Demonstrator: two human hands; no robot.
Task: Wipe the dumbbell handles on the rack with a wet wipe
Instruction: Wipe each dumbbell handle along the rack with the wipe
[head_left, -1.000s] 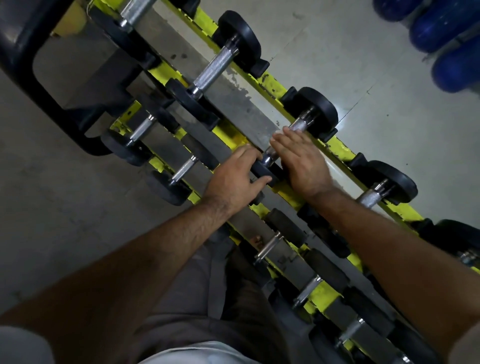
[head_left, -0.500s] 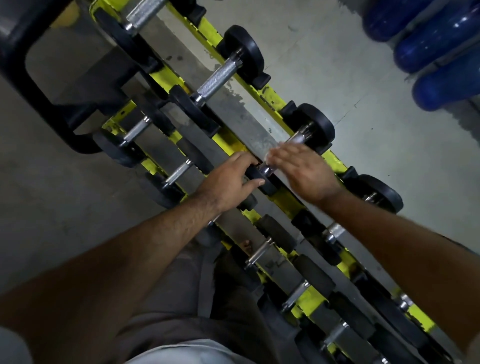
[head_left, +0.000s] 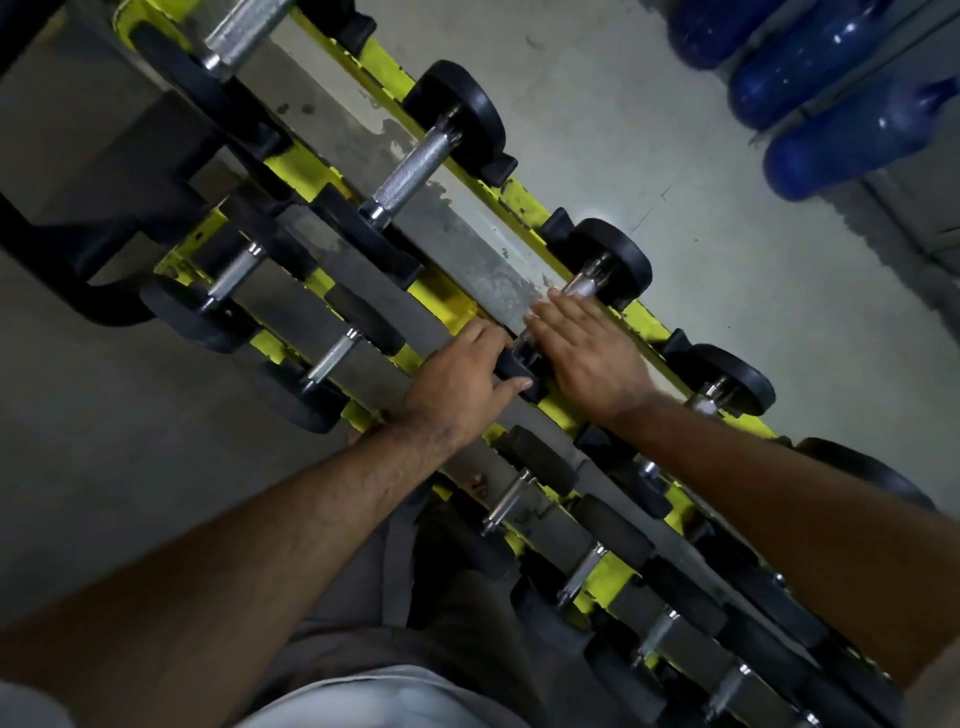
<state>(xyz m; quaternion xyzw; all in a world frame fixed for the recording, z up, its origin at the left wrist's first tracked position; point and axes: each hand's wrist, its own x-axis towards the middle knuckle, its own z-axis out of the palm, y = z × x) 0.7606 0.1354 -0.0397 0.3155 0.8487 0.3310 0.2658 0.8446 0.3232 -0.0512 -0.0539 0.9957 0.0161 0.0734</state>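
Note:
A yellow-railed rack (head_left: 447, 301) holds black dumbbells with knurled steel handles in two tiers. My left hand (head_left: 460, 382) grips the near black head (head_left: 514, 366) of one upper-tier dumbbell, thumb hooked round it. My right hand (head_left: 587, 353) lies over that dumbbell's handle (head_left: 584, 285) with fingers stretched toward the far head (head_left: 621, 262). Only a short bit of handle shows past the fingertips. No wipe is visible; anything under the right palm is hidden.
Neighbouring upper-tier dumbbells sit at the upper left (head_left: 410, 179) and the right (head_left: 727, 382). Smaller dumbbells (head_left: 332, 358) fill the lower tier near my legs. Blue water jugs (head_left: 831, 93) lie on the grey floor at the upper right.
My right hand has slid along the handle, back and then toward the far head again. My left hand has stayed on the near head. The view has shifted slightly.

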